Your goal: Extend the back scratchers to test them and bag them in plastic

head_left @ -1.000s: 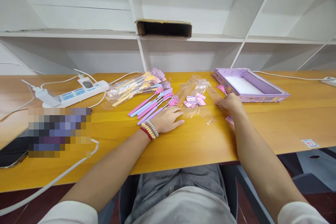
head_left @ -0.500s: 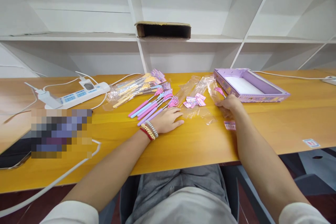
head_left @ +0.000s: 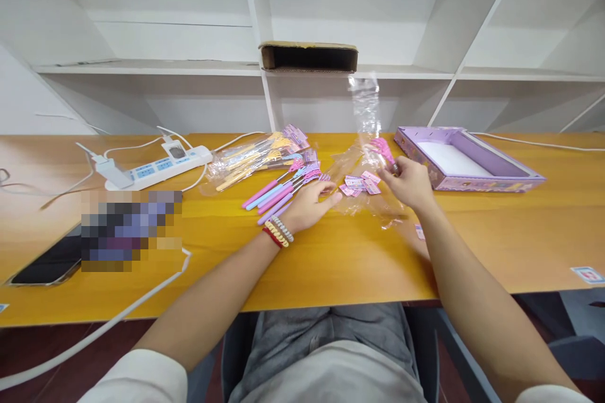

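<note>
My right hand is closed on a pink back scratcher, whose hand-shaped head sticks out from the fingers. A clear plastic sleeve stands up behind that head. My left hand lies beside several loose back scratchers in pink, blue and purple. Its fingers are stretched out, with the thumb apart, and partly cover the scratchers. Between the hands, a small pile of pink and purple cards lies on crumpled clear wrappers. Part of another card shows under my right wrist.
More wrapped back scratchers lie toward the back. A purple box tray stands at right. At left are a white power strip, cables and a phone. A cardboard box sits on the shelf above.
My right hand has lifted the pink back scratcher and moved slightly left. A clear sleeve now rises behind it. The view has shifted, while my left hand stays beside the loose scratchers.
</note>
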A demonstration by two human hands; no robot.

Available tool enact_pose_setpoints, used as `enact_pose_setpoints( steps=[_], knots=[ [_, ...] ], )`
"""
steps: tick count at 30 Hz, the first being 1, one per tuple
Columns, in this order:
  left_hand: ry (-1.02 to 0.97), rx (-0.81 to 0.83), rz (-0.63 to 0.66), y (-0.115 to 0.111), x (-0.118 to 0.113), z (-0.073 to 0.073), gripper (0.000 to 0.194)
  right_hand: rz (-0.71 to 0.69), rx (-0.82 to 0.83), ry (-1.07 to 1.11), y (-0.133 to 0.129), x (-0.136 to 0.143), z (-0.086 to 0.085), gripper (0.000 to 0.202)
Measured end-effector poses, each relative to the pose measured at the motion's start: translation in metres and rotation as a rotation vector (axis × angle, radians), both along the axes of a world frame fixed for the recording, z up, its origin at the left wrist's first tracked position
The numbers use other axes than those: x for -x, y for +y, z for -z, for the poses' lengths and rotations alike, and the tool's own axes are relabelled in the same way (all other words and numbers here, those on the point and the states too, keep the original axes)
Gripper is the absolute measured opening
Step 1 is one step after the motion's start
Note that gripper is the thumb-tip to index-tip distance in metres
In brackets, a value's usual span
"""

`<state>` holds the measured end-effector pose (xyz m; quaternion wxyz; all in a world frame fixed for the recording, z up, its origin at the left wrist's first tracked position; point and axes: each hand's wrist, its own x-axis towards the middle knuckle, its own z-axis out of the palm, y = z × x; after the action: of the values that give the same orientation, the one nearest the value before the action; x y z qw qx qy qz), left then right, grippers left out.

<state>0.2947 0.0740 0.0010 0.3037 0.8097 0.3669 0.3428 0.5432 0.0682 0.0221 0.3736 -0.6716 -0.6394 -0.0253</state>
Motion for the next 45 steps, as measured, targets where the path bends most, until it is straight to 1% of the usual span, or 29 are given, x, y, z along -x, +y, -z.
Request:
enact_pose_setpoints(
  steps=[2,4,6,7,9,11,13,15,18,20,22,24,27,30,32,35,37,39,42,43,45],
  knots=[
    [-0.230,0.173,-0.004,-0.002,-0.006,-0.004,0.035,-0.203,-0.067,-0.013,-0.007,0.023,0.002,0.019],
    [-0.421,0.284,0.053,-0.002,-0.010,-0.005,0.030,-0.402,-0.075,-0.026,-0.014,0.041,0.007,0.012],
    [-0.547,0.359,0.090,0.000,-0.011,-0.003,0.022,-0.505,-0.068,-0.006,-0.017,0.053,0.013,0.012],
    [-0.583,0.393,0.084,0.002,-0.010,-0.001,0.018,-0.533,-0.055,0.016,-0.018,0.057,0.015,0.014],
    [-0.625,0.451,0.027,0.006,-0.006,0.002,0.014,-0.561,-0.007,0.066,-0.019,0.059,0.017,0.024],
    [-0.681,0.485,-0.042,0.010,-0.001,0.003,0.018,-0.569,0.060,0.109,-0.020,0.056,0.015,0.038],
    [-0.756,0.508,-0.120,0.014,0.003,0.002,0.021,-0.558,0.132,0.150,-0.019,0.051,0.012,0.047],
    [-0.828,0.525,-0.191,0.016,0.007,0.000,0.023,-0.524,0.208,0.244,-0.018,0.045,0.008,0.046],
    [-0.892,0.519,-0.266,0.019,0.012,-0.003,0.023,-0.506,0.342,0.508,-0.015,0.039,0.004,0.041],
    [-0.909,0.506,-0.282,0.021,0.014,-0.004,0.022,-0.526,0.410,0.697,-0.014,0.038,0.002,0.041],
    [-0.910,0.501,-0.284,0.022,0.014,-0.004,0.022,-0.540,0.441,0.827,-0.013,0.038,0.001,0.041],
    [-0.901,0.505,-0.278,0.022,0.014,-0.004,0.022,-0.541,0.453,0.886,-0.013,0.039,0.001,0.038],
    [-0.882,0.512,-0.275,0.022,0.013,-0.003,0.025,-0.558,0.464,0.897,-0.014,0.041,0.001,0.035],
    [-0.867,0.512,-0.243,0.022,0.013,-0.002,0.026,-0.588,0.425,0.831,-0.014,0.042,0.002,0.033],
    [-0.866,0.529,-0.197,0.021,0.013,-0.002,0.025,-0.569,0.328,0.706,-0.015,0.043,0.003,0.029],
    [-0.848,0.650,-0.141,0.016,0.011,-0.005,0.030,-0.468,0.045,0.377,-0.016,0.046,0.005,0.019],
    [-0.791,0.762,-0.095,0.010,0.007,-0.007,0.036,-0.457,-0.124,0.157,-0.018,0.049,0.005,0.017],
    [-0.720,0.842,-0.022,0.004,0.003,-0.008,0.042,-0.509,-0.200,0.018,-0.020,0.052,0.005,0.019],
    [-0.655,0.884,0.090,-0.002,-0.001,-0.008,0.046,-0.606,-0.235,-0.056,-0.020,0.056,0.008,0.015],
    [-0.650,0.876,0.115,-0.003,-0.001,-0.007,0.043,-0.639,-0.243,-0.066,-0.020,0.057,0.010,0.015],
    [-0.666,0.838,0.117,-0.002,-0.001,-0.005,0.033,-0.683,-0.251,-0.071,-0.019,0.059,0.013,0.014]
  ],
)
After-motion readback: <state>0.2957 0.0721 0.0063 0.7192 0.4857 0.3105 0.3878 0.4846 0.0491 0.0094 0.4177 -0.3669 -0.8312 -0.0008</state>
